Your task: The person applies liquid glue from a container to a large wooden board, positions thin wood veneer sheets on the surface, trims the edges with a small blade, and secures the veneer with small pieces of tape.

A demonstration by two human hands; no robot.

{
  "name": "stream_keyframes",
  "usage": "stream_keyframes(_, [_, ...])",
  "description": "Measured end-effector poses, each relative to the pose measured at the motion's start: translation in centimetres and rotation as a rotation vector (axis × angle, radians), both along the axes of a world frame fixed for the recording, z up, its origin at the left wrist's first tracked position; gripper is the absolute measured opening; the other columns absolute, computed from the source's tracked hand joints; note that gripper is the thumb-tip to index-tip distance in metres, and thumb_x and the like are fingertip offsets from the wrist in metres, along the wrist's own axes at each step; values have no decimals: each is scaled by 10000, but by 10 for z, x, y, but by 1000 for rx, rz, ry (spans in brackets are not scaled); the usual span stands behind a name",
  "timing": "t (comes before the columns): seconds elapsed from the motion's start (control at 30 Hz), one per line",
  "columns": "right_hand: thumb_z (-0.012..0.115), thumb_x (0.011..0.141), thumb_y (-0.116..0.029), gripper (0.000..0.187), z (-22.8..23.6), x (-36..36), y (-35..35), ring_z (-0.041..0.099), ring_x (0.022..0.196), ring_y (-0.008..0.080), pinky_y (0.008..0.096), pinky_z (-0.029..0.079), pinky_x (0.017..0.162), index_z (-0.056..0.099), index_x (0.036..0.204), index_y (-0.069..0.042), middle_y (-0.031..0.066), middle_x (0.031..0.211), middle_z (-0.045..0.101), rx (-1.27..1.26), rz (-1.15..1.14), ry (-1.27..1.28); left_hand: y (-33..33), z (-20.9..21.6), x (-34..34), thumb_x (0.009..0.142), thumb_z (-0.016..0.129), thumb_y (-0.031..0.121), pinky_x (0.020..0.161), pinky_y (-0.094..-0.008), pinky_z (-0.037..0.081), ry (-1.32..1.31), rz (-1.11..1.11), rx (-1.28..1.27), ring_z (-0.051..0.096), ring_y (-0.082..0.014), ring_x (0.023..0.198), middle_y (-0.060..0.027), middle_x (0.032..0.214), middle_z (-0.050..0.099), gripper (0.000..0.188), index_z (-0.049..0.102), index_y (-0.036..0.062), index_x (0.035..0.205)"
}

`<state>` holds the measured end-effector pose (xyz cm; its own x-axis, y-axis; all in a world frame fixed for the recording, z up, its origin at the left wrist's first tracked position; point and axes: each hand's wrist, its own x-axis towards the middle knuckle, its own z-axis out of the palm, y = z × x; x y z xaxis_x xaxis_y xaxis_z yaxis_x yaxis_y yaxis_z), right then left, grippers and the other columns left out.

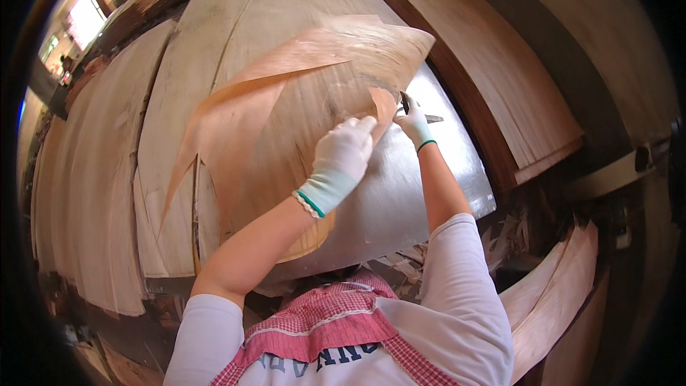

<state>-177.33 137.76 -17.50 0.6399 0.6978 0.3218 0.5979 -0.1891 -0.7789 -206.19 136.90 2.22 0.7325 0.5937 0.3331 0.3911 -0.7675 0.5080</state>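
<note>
A thin wood veneer sheet (pixel 307 111) with ragged, curling edges lies across a stack of veneer and a shiny metal plate (pixel 457 150). My left hand (pixel 345 150), in a white knit glove with a green cuff, is closed at the sheet's right edge, its fingertips partly hidden. Just beyond those fingers a narrow, lighter strip (pixel 384 106) of veneer curls up. My right hand (pixel 414 123), gloved the same way, grips a dark knife-like tool (pixel 434 119) beside that edge, above the plate. The tool's exact kind is hard to make out.
More veneer sheets (pixel 100 186) are layered to the left. A tall veneer stack (pixel 486 64) stands on the right, past a dark gap. Veneer scraps (pixel 400 266) litter the space by the plate's near edge, and long offcuts (pixel 554 293) lean at lower right.
</note>
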Motion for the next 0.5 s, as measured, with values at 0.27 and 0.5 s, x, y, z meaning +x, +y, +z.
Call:
stream_keyframes(0.27, [536, 810, -27, 199, -3, -4, -61, 545, 599, 129, 279, 462, 548, 626, 982, 20, 56, 727, 604, 97, -83, 439, -29, -7, 15, 895, 525, 153, 676, -407, 539, -3, -75, 171, 644, -295, 796, -96, 846, 611, 167, 565, 136, 1056])
stream_keyframes(0.5, [613, 910, -99, 489, 44, 10, -301, 631, 1028, 291, 367, 523, 871, 447, 1311, 126, 248, 1191, 607, 8, -697, 222, -68, -55, 32, 888, 539, 178, 716, -366, 542, 143, -337, 130, 649, -251, 829, -96, 908, 616, 293, 559, 111, 1172])
